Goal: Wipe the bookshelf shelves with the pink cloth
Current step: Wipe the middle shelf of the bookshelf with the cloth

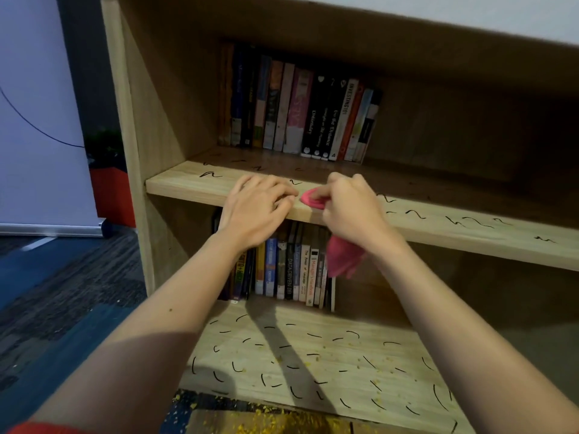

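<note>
Dim room corner with a carpeted floor
A pale banner [37, 120] with a thin dark curve stands at left on a metal base [53, 230]; beside it a red planter [112, 195] holds a dark plant [103, 145]; blue-grey carpet [62, 292], yellow crumbs [266, 421] in the foreground, white wall [470, 14] above

arms stretched forward, left hand [257, 211] spread open, right hand [351, 208] pinching pink cloth [343, 258]
</note>
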Demonstrator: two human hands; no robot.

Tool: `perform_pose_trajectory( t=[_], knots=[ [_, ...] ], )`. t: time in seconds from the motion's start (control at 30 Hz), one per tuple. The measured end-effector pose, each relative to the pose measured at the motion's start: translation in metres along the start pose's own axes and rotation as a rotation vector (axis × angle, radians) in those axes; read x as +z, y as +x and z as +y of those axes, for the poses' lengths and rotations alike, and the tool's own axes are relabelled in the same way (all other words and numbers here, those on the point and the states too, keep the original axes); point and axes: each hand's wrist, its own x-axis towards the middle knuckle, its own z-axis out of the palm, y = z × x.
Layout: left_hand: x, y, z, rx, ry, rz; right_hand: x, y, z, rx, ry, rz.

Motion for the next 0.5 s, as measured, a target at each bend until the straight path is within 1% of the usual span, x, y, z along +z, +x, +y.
perform_pose_trajectory(
  t=[0.07, 0.17, 0.23, 0.3, 0.4, 0.5],
  knots=[
    [-0.001, 0.002, 0.0, -0.011, -0.013, -0.023, -0.005, -0.001, 0.003, -0.002, 0.007, -0.029],
    [-0.002, 0.002, 0.0, -0.012, -0.024, -0.031, -0.021, -0.002, 0.024, 0.108, 0.054, -0.076],
    [-0.002, 0.001, 0.0, -0.018, -0.029, -0.014, -0.023, 0.003, 0.026, 0.14, 0.048, -0.078],
    [-0.002, 0.001, 0.001, -0.026, -0.027, -0.009, -0.018, 0.007, 0.014, 0.112, 0.049, -0.073],
    [-0.002, 0.002, 0.002, -0.032, -0.01, -0.022, -0.005, 0.005, 0.006, 0.019, 0.046, -0.04],
    [-0.001, 0.002, -0.001, -0.026, -0.012, -0.034, -0.01, -0.001, 0.02, 0.023, 0.087, -0.08]
  ],
)
